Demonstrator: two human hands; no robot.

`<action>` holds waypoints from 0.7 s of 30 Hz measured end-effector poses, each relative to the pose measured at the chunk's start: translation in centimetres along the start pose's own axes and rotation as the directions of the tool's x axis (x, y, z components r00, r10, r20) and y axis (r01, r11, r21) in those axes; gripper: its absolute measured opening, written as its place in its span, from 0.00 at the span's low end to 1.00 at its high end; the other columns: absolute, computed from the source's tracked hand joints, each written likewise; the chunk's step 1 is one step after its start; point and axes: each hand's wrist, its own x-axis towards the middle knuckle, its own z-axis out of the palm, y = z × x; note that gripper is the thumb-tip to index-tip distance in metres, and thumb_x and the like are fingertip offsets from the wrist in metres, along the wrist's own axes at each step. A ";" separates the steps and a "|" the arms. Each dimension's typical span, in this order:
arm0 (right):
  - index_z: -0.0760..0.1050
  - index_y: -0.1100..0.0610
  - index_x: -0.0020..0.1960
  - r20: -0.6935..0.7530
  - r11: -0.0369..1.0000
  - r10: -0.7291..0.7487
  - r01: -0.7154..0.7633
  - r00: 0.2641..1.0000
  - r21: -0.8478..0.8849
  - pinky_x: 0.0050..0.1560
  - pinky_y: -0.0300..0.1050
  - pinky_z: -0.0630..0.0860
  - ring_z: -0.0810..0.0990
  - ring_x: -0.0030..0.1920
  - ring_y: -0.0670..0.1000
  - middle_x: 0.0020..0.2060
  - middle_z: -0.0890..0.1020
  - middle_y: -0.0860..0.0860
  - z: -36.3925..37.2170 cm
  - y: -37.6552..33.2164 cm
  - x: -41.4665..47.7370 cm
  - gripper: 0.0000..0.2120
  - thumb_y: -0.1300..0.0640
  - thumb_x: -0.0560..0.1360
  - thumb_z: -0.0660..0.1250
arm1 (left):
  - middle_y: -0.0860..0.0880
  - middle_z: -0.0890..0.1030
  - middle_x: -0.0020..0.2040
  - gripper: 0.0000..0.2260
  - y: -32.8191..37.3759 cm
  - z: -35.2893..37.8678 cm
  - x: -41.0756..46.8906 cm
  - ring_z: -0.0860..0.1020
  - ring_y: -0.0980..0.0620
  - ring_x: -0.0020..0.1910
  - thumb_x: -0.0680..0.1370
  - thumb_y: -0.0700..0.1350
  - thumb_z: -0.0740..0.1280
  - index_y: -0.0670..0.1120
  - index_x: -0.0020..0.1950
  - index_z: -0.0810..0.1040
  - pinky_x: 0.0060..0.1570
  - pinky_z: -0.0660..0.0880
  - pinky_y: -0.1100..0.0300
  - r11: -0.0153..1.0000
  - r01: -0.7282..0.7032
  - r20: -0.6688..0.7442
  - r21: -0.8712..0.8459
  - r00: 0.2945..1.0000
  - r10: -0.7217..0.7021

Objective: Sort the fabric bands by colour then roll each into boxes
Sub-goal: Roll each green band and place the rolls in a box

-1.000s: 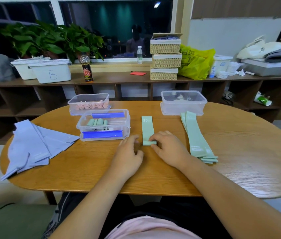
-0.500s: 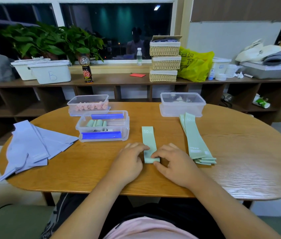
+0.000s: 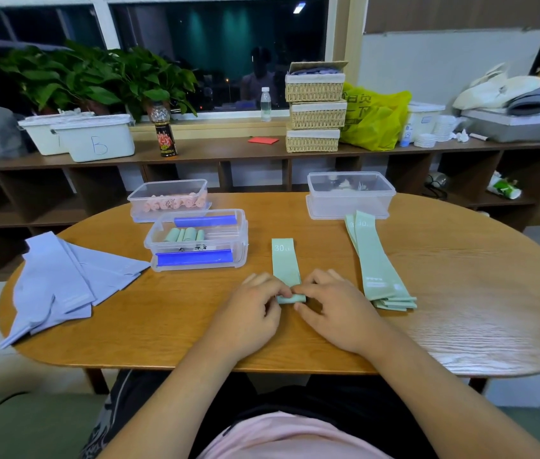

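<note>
A green fabric band (image 3: 284,260) lies lengthwise on the wooden table (image 3: 460,293), its near end curled into a small roll. My left hand (image 3: 252,309) and my right hand (image 3: 331,309) pinch that rolled end from either side. A stack of flat green bands (image 3: 377,266) lies to the right. Lavender bands (image 3: 63,279) are spread at the left. A clear box with blue clips (image 3: 197,240) holds several green rolls. Behind it a clear box (image 3: 169,200) holds pink rolls. Another clear box (image 3: 349,193) stands at the back right.
Beyond the table runs a low shelf (image 3: 228,150) with white bins (image 3: 94,137), a dark bottle (image 3: 164,134), stacked wicker baskets (image 3: 316,111) and a yellow bag (image 3: 374,117). Plants fill the window sill at the left.
Both hands drew the green band nearer along the table and have started rolling its near end, which was flat a second ago.
</note>
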 end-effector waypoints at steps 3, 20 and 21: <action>0.71 0.38 0.75 0.002 1.000 0.009 -0.009 1.000 0.002 0.63 0.49 0.74 0.69 0.59 0.41 0.57 0.73 0.35 -0.1 -0.2 0.0 0.21 0.39 0.83 0.61 | 0.62 0.77 0.54 0.13 0.0 0.1 0.0 0.74 0.59 0.59 0.80 0.39 0.65 0.55 0.57 0.81 0.60 0.75 0.55 1.000 0.019 0.005 0.014 1.000 -0.019; 0.76 0.41 0.60 -0.092 0.995 0.020 -0.011 0.996 0.099 0.58 0.48 0.77 0.74 0.56 0.41 0.53 0.77 0.36 0.0 0.1 -0.1 0.09 0.50 0.81 0.70 | 0.60 0.81 0.49 0.15 -0.4 -0.2 0.3 0.78 0.60 0.52 0.78 0.39 0.68 0.56 0.58 0.80 0.57 0.78 0.54 0.964 0.237 -0.061 -0.123 0.967 -0.245; 0.76 0.41 0.60 -0.095 0.995 0.019 -0.009 0.995 0.100 0.58 0.48 0.77 0.74 0.56 0.41 0.52 0.77 0.36 0.0 0.1 -0.1 0.09 0.50 0.81 0.70 | 0.60 0.81 0.47 0.14 -0.3 -0.2 0.4 0.78 0.60 0.51 0.78 0.40 0.69 0.57 0.58 0.80 0.56 0.78 0.53 0.961 0.250 -0.034 -0.120 0.966 -0.256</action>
